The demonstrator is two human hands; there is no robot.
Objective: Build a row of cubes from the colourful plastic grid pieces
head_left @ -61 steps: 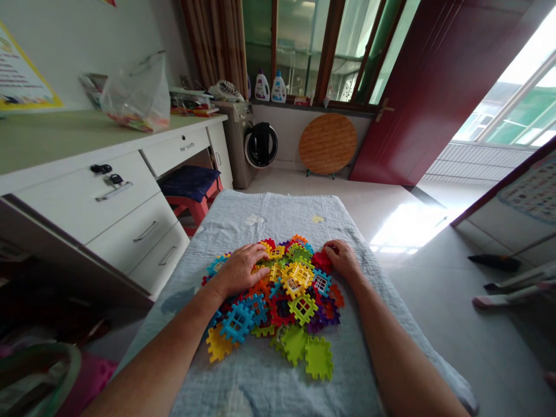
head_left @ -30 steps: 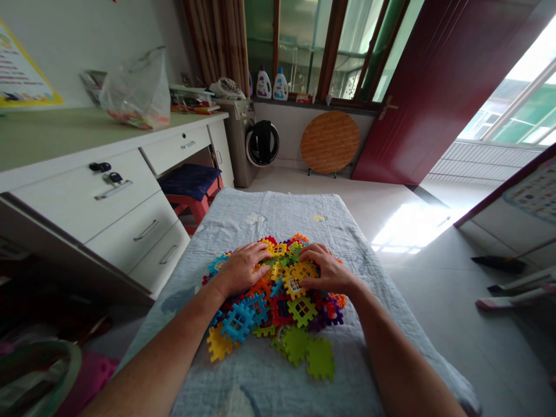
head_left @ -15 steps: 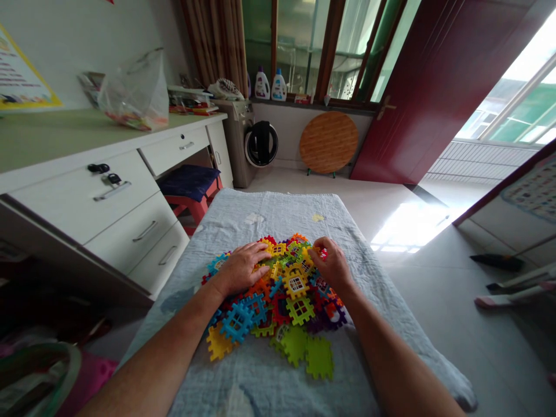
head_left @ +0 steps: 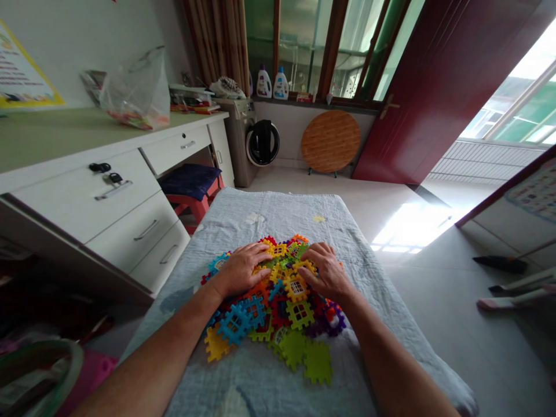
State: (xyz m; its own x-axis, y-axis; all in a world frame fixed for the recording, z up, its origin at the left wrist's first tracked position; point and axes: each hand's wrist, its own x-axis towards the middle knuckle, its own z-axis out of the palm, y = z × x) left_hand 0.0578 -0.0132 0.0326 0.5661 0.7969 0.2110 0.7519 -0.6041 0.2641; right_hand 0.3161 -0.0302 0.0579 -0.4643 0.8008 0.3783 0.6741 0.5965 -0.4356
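Note:
A heap of colourful interlocking plastic building tiles, some with window grilles, lies on a cloth-covered table (head_left: 278, 211). My left hand (head_left: 243, 267) rests on the heap's left side, fingers outstretched and thumb apart, near a yellow window tile (head_left: 278, 249). On the right side, my right hand (head_left: 324, 269) lies over the tiles with its thumb apart from the fingers, beside another yellow window tile (head_left: 296, 287). Nearer to me are a blue window tile (head_left: 235, 324), a plain yellow tile (head_left: 216, 344) and a plain green tile (head_left: 318, 361). Tiles under both palms are hidden.
A white desk (head_left: 125, 200) with drawers runs along the left, with a plastic bag (head_left: 136, 92) on top. A red stool (head_left: 195, 205) is tucked beneath it. Beyond the table stand a washing machine (head_left: 238, 142) and a round wooden tabletop (head_left: 330, 142). A bin (head_left: 72, 376) sits at lower left.
My right hand has gone from a pinch at a yellow tile to spread fingers lying over the heap. My left hand has stayed in place.

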